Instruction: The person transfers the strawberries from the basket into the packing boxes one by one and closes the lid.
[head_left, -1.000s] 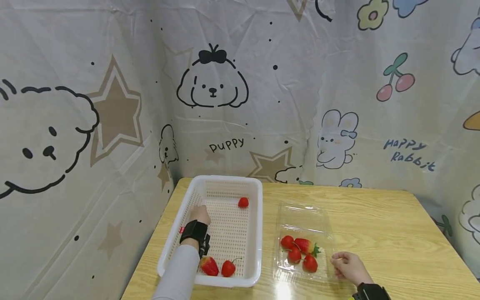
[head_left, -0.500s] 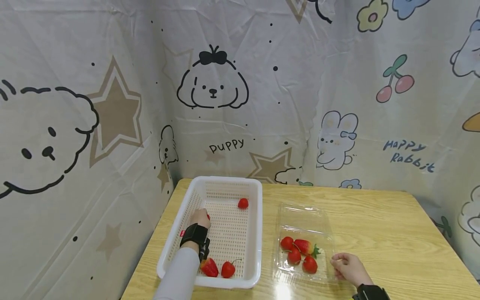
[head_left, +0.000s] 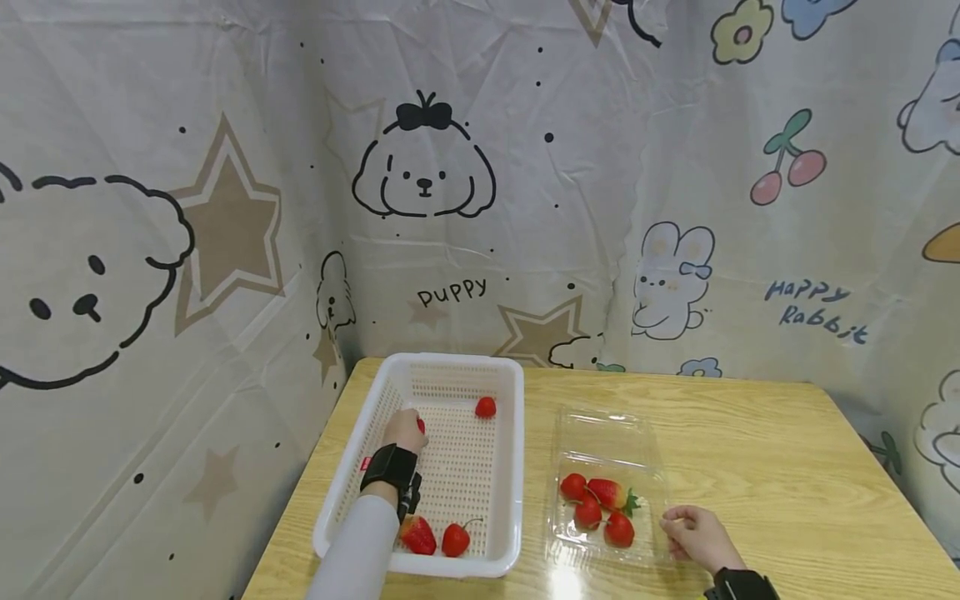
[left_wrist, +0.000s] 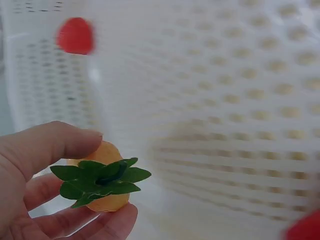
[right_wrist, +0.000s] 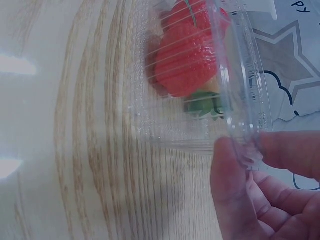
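My left hand point(head_left: 405, 430) is inside the white basket point(head_left: 513, 467), near its left wall. It grips a strawberry point(left_wrist: 110, 200) between thumb and fingers; the green leaves and yellowish top face the left wrist camera. Only a sliver of its red body shows in the head view. My right hand point(head_left: 701, 535) pinches the right rim of a clear plastic container point(head_left: 652, 467). Its thumb and finger meet at the container corner in the right wrist view. Inside it lie several red fruits, among them a strawberry point(head_left: 606, 492) with leaves.
A red fruit point(head_left: 485, 407) lies at the basket's far right. At its near end are a large strawberry point(head_left: 418, 535) and a red fruit with a stem point(head_left: 456, 540). Basket and container stand on a wooden table point(head_left: 780, 467), with a printed curtain point(head_left: 525, 208) behind.
My left hand, low in the basket a second ago, has shifted slightly right, and the red of a strawberry now shows beside it. My right hand stays at the container's rim.
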